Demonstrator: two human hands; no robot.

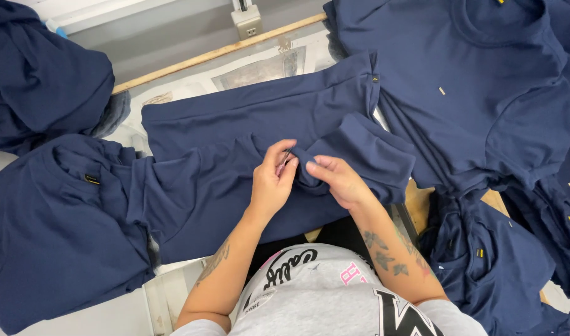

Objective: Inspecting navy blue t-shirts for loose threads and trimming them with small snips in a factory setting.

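Note:
A navy blue T-shirt (247, 134) lies spread across the worktable in front of me. My left hand (271, 180) holds a small thin metal tool (287, 155), pinched between its fingers, at a fold of the shirt's fabric. My right hand (338, 179) pinches that same fold of navy fabric (306, 177) just to the right of the tool. Both hands meet near the middle of the garment, close to my body.
Piles of navy shirts surround me: one at the left (54, 230), one at top left (42, 74), a flat stack at top right (484, 87), more at lower right (496, 274). A wooden strip (216, 55) and a wall socket (247, 22) lie beyond.

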